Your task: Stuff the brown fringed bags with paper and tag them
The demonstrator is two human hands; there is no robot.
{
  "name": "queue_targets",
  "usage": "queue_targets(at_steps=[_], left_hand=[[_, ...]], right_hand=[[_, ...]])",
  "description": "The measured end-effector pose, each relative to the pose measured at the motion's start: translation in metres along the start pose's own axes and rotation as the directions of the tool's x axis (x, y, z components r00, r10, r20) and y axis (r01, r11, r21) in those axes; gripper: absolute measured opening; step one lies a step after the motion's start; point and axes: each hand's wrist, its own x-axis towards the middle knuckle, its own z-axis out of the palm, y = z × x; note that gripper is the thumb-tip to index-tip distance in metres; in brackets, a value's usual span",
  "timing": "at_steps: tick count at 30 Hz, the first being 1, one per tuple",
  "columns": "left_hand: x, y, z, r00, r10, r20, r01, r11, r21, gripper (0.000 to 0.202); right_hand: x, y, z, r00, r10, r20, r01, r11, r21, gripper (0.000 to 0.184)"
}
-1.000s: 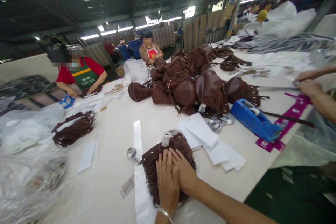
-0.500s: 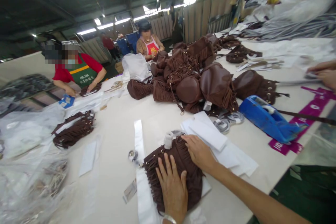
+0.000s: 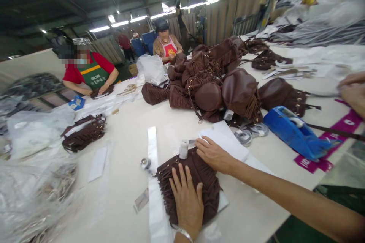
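A dark brown fringed bag (image 3: 207, 172) lies on the table in front of me, its eyelet edge facing away. My left hand (image 3: 186, 195) rests flat on it, open, the fingers spread over the fringe. At the bag's far right corner my right hand (image 3: 212, 153) touches the top edge with its fingers loosely extended; their undersides are hidden. A white-wrapped piece (image 3: 184, 149) stands up at the eyelet edge. Left of the bag runs a long white strip (image 3: 153, 155), with a small wrapped ring-like coil (image 3: 145, 164) beside it. White sheets (image 3: 226, 140) lie beyond my right hand.
Several brown bags (image 3: 208, 97) are heaped mid-table. A blue tape dispenser (image 3: 296, 131) sits on the right, near another person's hand (image 3: 353, 93). One more fringed bag (image 3: 84, 133) and clear plastic bags (image 3: 31, 197) lie left. A co-worker in a green apron (image 3: 95, 76) works across the table.
My right hand has shifted slightly up and left along the bag's edge. The white sheets beside it now lie differently. My left hand stays flat on the bag. The view has tilted a little.
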Motion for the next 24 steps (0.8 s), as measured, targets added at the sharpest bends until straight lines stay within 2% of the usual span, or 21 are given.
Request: queue_targets(at_steps=[2, 5, 7, 9, 11, 12, 14, 15, 16, 17, 19, 21, 22, 24], left_hand=[[0.0, 0.0, -0.001, 1.0, -0.001, -0.007, 0.001, 1.0, -0.013, 0.061], [-0.001, -0.001, -0.002, 1.0, 0.002, -0.006, -0.002, 1.0, -0.027, 0.063], [-0.002, -0.001, -0.003, 1.0, -0.008, -0.008, 0.007, 0.999, -0.034, 0.063], [-0.003, -0.002, -0.004, 0.999, -0.026, -0.024, 0.025, 0.999, -0.039, 0.063], [-0.004, -0.001, -0.005, 0.998, -0.04, -0.049, 0.038, 0.999, -0.04, 0.065], [-0.005, -0.001, -0.004, 0.997, -0.04, -0.063, 0.038, 0.999, -0.039, 0.067], [-0.004, 0.0, -0.002, 0.994, -0.048, -0.095, 0.044, 0.998, -0.04, 0.071], [-0.004, 0.0, 0.0, 0.992, -0.059, -0.109, 0.054, 0.997, -0.045, 0.073], [-0.004, 0.0, 0.003, 0.99, -0.077, -0.122, 0.07, 0.996, -0.057, 0.077], [-0.003, 0.0, 0.006, 0.986, -0.099, -0.132, 0.09, 0.993, -0.073, 0.081], [-0.003, -0.001, 0.015, 0.979, -0.137, -0.149, 0.12, 0.986, -0.116, 0.089], [-0.004, -0.004, 0.025, 0.973, -0.154, -0.17, 0.128, 0.98, -0.154, 0.095], [-0.005, -0.005, 0.029, 0.97, -0.161, -0.182, 0.131, 0.977, -0.166, 0.097], [-0.007, -0.008, 0.037, 0.965, -0.179, -0.194, 0.144, 0.973, -0.179, 0.1]], right_hand=[[-0.011, -0.002, -0.006, 0.991, 0.06, 0.117, -0.064, 0.998, 0.03, 0.015], [-0.021, -0.004, -0.013, 0.948, 0.17, 0.269, -0.208, 0.971, 0.116, 0.008], [-0.015, 0.0, -0.016, 0.947, 0.22, 0.236, -0.274, 0.933, 0.233, 0.013], [0.004, 0.008, -0.014, 0.964, 0.227, 0.138, -0.264, 0.874, 0.408, 0.025], [0.033, 0.02, -0.004, 0.981, 0.177, 0.076, -0.186, 0.765, 0.617, 0.035], [0.049, 0.027, 0.003, 0.987, 0.14, 0.085, -0.158, 0.678, 0.718, 0.036], [0.081, 0.04, 0.022, 0.983, 0.028, 0.182, -0.174, 0.473, 0.864, 0.033], [0.095, 0.045, 0.031, 0.966, -0.059, 0.252, -0.213, 0.375, 0.902, 0.034], [0.108, 0.049, 0.04, 0.932, -0.171, 0.319, -0.261, 0.291, 0.92, 0.038], [0.12, 0.052, 0.048, 0.878, -0.3, 0.372, -0.313, 0.228, 0.922, 0.044], [0.138, 0.055, 0.058, 0.735, -0.522, 0.434, -0.41, 0.168, 0.897, 0.055], [0.153, 0.055, 0.061, 0.601, -0.634, 0.486, -0.475, 0.206, 0.856, 0.057], [0.16, 0.055, 0.059, 0.55, -0.66, 0.512, -0.486, 0.245, 0.839, 0.055], [0.172, 0.054, 0.055, 0.485, -0.684, 0.545, -0.483, 0.309, 0.819, 0.05]])
